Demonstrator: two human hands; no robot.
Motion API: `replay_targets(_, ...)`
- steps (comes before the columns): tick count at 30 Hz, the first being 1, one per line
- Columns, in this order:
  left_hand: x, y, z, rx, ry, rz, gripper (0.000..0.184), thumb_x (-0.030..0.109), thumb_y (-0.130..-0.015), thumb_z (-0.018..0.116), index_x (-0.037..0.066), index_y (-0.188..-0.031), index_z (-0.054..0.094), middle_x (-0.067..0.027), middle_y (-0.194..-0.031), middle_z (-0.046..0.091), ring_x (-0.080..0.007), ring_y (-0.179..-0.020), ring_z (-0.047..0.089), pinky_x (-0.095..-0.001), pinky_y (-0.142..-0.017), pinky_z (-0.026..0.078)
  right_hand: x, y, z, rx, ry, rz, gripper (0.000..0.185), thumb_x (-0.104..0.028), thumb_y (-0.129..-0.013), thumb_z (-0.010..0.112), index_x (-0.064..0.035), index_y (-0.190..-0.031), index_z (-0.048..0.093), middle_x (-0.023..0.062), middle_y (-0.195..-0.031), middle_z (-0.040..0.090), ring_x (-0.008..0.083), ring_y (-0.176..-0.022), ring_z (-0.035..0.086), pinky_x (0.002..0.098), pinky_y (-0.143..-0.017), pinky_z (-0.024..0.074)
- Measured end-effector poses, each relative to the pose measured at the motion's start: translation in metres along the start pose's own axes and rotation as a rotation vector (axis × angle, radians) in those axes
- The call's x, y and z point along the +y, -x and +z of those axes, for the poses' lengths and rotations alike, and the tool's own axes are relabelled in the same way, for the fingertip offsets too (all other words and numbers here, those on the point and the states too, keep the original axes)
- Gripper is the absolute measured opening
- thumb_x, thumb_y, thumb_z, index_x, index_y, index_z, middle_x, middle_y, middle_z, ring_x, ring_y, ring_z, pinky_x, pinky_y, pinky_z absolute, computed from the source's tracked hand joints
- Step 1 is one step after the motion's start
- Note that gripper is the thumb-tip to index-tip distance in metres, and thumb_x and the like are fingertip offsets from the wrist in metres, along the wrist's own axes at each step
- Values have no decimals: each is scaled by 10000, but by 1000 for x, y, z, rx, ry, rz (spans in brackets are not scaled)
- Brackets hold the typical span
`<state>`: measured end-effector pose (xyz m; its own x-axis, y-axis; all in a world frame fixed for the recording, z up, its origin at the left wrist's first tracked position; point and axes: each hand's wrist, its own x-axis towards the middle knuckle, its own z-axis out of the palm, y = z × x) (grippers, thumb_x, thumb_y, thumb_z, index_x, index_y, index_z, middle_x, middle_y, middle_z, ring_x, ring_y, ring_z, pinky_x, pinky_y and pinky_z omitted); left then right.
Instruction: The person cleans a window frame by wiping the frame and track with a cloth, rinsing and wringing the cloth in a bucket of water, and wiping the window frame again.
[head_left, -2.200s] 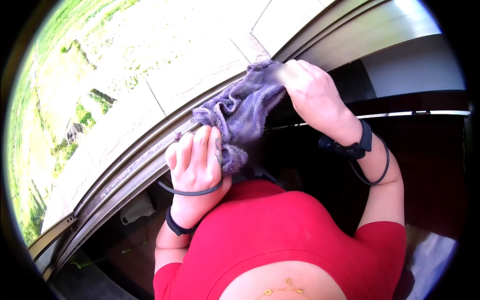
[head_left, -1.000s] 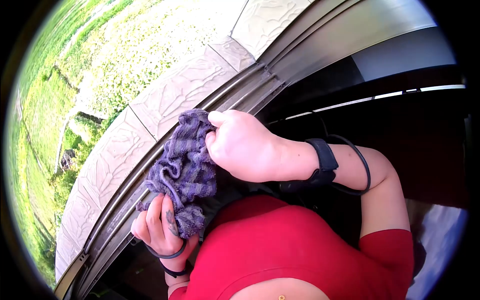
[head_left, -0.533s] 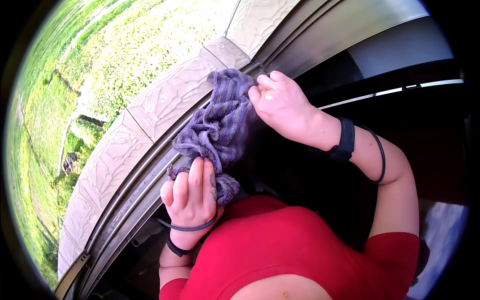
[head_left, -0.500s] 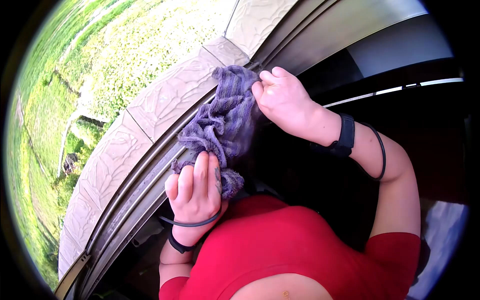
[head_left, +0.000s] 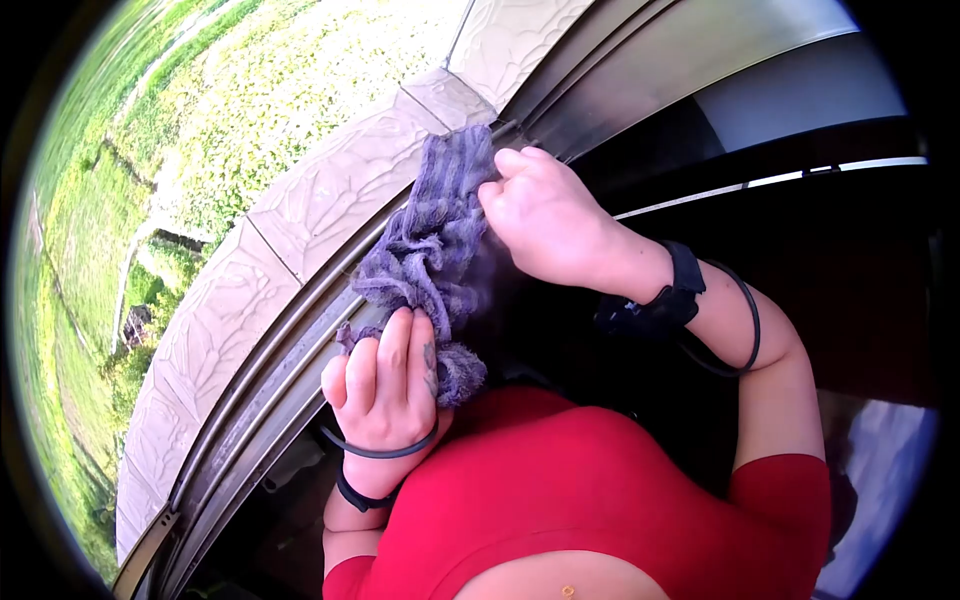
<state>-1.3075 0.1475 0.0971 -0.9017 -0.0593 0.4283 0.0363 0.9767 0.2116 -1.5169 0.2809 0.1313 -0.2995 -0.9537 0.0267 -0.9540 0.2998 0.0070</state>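
Clearly, both hands are on the purple striped cloth (head_left: 455,215), which lies bunched and wrinkled along the metal window track (head_left: 290,385), its near end beside the red shirt (head_left: 600,490) and its far end reaching the edge of the patterned stone ledge (head_left: 340,195). The left hand (head_left: 385,395) is at the near end, fingers curled together, its grip pinching a fold so that cloth bulges out on either side. The right hand (head_left: 545,220) is farther off, closed like a fist, its grip pinching the right edge of the cloth near the far end; the fingertips themselves are hidden.

Each wrist wears a black band, the right one (head_left: 685,280) being bulkier, and a dark loop hangs around each arm. Left of the ledge spreads bright greenery (head_left: 110,230); right of the track, the area is mostly too dark to read.
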Motion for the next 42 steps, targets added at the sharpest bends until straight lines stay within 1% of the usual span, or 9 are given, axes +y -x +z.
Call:
replay_targets(8, -14, 26, -1, 31, -105, 10, 516, 216, -658, 672, 28, -1139, 666, -76, -1195, 619, -270, -1070, 512, -419, -968, 350, -23, 1, 11, 177, 36, -132, 66, -109, -705, 610, -72, -695, 556, 30, -627, 539, 195, -740, 555, 323, -710, 449)
replay_targets(13, -6, 9, 10, 57, -75, 32, 558, 179, -621, 713, 36, -1157, 653, -73, -1212, 609, -264, -1103, 512, -416, -986, 341, 10, 6, 0, 96, 48, -91, 41, -89, -740, 602, -68, -771, 583, 51, -650, 577, 216, -775, 579, 332, -736, 454)
replay_targets(18, 3, -11, 17, -5, 0, 44, 664, 148, -539, 698, 35, -1191, 640, -69, -1246, 577, -268, -1113, 502, -409, -995, 340, 40, 13, -3, -23, 516, -110, 74, -118, -720, 616, -64, -741, 570, 10, -577, 559, 169, -749, 557, 279, -732, 409)
replay_targets(23, 18, -35, 27, -2, 19, 65, 614, 84, -583, 687, 30, -1193, 632, -60, -1219, 575, -250, -1086, 511, -395, -960, 355, 38, 11, -10, -54, 571, -117, 82, -116, -708, 628, -52, -728, 580, 11, -570, 560, 172, -754, 558, 282, -726, 406)
replay_targets(27, 18, -33, 24, -1, 55, 51, 631, 79, -580, 682, 36, -1207, 627, -59, -1221, 574, -252, -1089, 509, -393, -970, 351, 38, 11, 10, -41, 541, -59, 69, -153, -704, 641, -120, -656, 679, -7, -685, 585, 180, -793, 567, 313, -748, 414)
replay_targets(29, 14, -26, 19, -11, 42, 37, 636, 78, -578, 681, 39, -1211, 628, -59, -1227, 574, -253, -1091, 508, -392, -978, 346, 33, 13, 13, 41, 367, -16, 59, -49, -679, 633, -30, -708, 586, 55, -580, 568, 227, -747, 563, 336, -716, 432)
replay_targets(33, 6, -5, 6, -33, -27, -3, 614, 111, -586, 688, 49, -1196, 648, -62, -1243, 590, -259, -1104, 508, -404, -1005, 334, 12, 9, 9, 139, 118, 38, 61, -19, -651, 616, -41, -651, 559, 89, -596, 562, 263, -733, 559, 362, -724, 443)
replay_targets(38, -3, 22, -9, 18, -43, -122, 541, 158, -631, 698, 56, -1160, 661, -66, -1196, 620, -283, -1091, 511, -417, -992, 342, -51, -3, 18, 295, 40, -104, 76, -105, -656, 594, -69, -674, 529, 40, -580, 530, 198, -735, 544, 315, -701, 427)
replay_targets(42, 0, 20, -6, 28, -78, -116, 517, 168, -661, 705, 47, -1162, 656, -76, -1199, 619, -288, -1097, 499, -423, -981, 345, -31, 2, 18, 310, 101, -108, 80, -114, -662, 596, -83, -676, 523, 17, -587, 530, 177, -718, 542, 305, -708, 420)
